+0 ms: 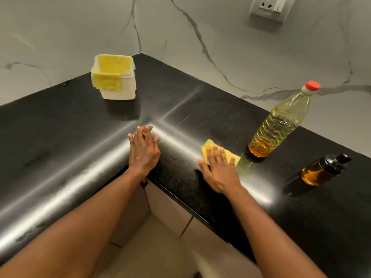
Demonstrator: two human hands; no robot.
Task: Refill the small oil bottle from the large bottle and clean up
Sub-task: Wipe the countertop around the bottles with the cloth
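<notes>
A large clear oil bottle [281,123] with a red cap stands upright on the black countertop [60,137], holding a little amber oil at its bottom. The small dark bottle [323,170] with a black cap stands to its right, nearer the counter edge, with amber oil inside. My right hand [219,170] lies flat on a yellow cloth [209,149], pressing it on the counter just left of the large bottle. My left hand [143,149] rests flat, fingers spread, at the inner corner of the counter, holding nothing.
A white plastic tub [118,91] with a second yellow cloth [106,81] draped over its rim stands at the back corner. Marble wall panels rise behind the counter, with a wall socket [269,7] at the upper right. Cabinet fronts and floor lie below the edge.
</notes>
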